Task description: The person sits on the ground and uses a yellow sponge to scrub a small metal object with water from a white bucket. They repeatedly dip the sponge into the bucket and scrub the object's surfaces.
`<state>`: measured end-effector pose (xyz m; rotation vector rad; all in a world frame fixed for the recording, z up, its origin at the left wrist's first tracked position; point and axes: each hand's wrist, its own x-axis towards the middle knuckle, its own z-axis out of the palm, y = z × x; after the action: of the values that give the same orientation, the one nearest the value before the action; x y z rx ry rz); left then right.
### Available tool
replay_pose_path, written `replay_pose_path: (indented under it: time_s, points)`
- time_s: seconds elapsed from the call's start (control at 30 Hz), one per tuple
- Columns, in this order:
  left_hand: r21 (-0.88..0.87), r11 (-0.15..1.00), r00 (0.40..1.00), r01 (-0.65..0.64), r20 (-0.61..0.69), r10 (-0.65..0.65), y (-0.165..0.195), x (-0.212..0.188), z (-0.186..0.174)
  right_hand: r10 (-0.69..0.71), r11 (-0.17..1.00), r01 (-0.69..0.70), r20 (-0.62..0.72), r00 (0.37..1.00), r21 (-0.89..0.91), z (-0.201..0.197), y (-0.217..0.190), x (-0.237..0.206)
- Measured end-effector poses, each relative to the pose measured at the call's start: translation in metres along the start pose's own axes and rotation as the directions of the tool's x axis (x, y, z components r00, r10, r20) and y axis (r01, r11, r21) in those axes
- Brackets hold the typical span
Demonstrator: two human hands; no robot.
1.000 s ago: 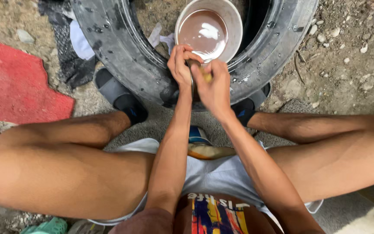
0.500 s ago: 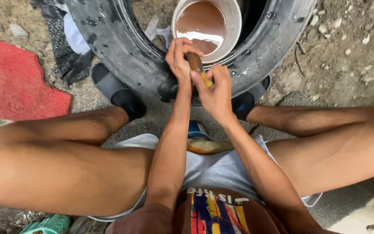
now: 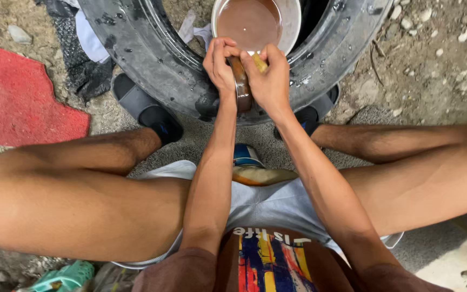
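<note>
A person sits on gravelly ground with bare knees spread, facing a large black tyre (image 3: 152,59) lying flat; a red mat (image 3: 22,103) lies well to the left of the tyre, and a white bowl of brown liquid (image 3: 252,21) sits inside the tyre's opening. Over the tyre's near edge, the left hand (image 3: 220,65) has its fingers curled tight round a small brown, shiny-rimmed object (image 3: 240,81), held just below the bowl. Touching it on the right, the right hand (image 3: 268,78) grips the same object, its fingers pinching a small yellowish piece (image 3: 259,62) against it.
</note>
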<state>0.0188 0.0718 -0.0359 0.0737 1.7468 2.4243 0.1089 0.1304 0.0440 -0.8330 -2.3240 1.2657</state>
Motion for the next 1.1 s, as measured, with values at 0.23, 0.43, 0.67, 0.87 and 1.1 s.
replay_pose_path:
  time_s: [0.23, 0.43, 0.67, 0.87, 1.1]
  points:
    - [-0.129, 0.99, 0.998, 0.055, 0.03, -0.051, -0.004, 0.001, 0.0, -0.007, 1.0, 0.006, 0.025, 1.0, 0.027, 0.0, 0.008, 0.001]
    - [-0.108, 0.994, 1.0, 0.024, 0.014, -0.022, -0.006, 0.0, -0.001, 0.058, 0.988, -0.06, 0.018, 0.998, 0.145, 0.001, 0.004, 0.012]
    - [-0.149, 0.984, 0.995, 0.099, 0.045, -0.094, -0.005, -0.001, 0.001, 0.109, 0.972, -0.12, 0.065, 0.992, 0.201, 0.0, 0.013, 0.001]
    - [-0.109, 0.994, 0.999, 0.034, 0.043, -0.029, -0.006, 0.002, 0.001, 0.013, 0.999, -0.013, -0.012, 1.0, 0.036, 0.0, 0.011, -0.008]
    - [-0.127, 0.987, 0.995, 0.101, 0.0, -0.102, -0.001, -0.002, 0.003, 0.03, 0.991, -0.032, 0.017, 0.999, 0.133, 0.004, 0.013, 0.001]
